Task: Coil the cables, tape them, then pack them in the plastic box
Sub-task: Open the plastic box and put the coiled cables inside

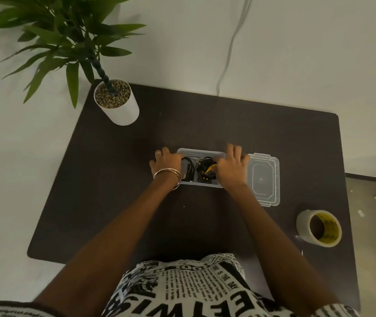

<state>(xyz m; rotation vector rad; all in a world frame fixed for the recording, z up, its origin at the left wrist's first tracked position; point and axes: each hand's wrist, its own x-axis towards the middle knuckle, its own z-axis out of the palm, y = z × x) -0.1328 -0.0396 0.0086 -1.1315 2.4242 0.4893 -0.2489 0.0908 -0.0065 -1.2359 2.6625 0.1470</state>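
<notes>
While both hands work at the plastic box [202, 184], risk: coils spring up above the rim, so the lid [263, 179] won't seat; cause would be loose tape or untidy stacking. Box may also slide on the table [113, 202] if pushed unevenly. Cables [199, 169], black w/ yellow tape, lie inside the box, betw. the two hands. Left hand [167, 162] rests over the box's left end, fingers spread, holding nothing visible. Right hand [230, 167] covers the right end, fingers fairly straight, thumb side touching the cable bundle; pinch or not: cannot tell. Tape roll [318, 227] sits well apart, at right.
</notes>
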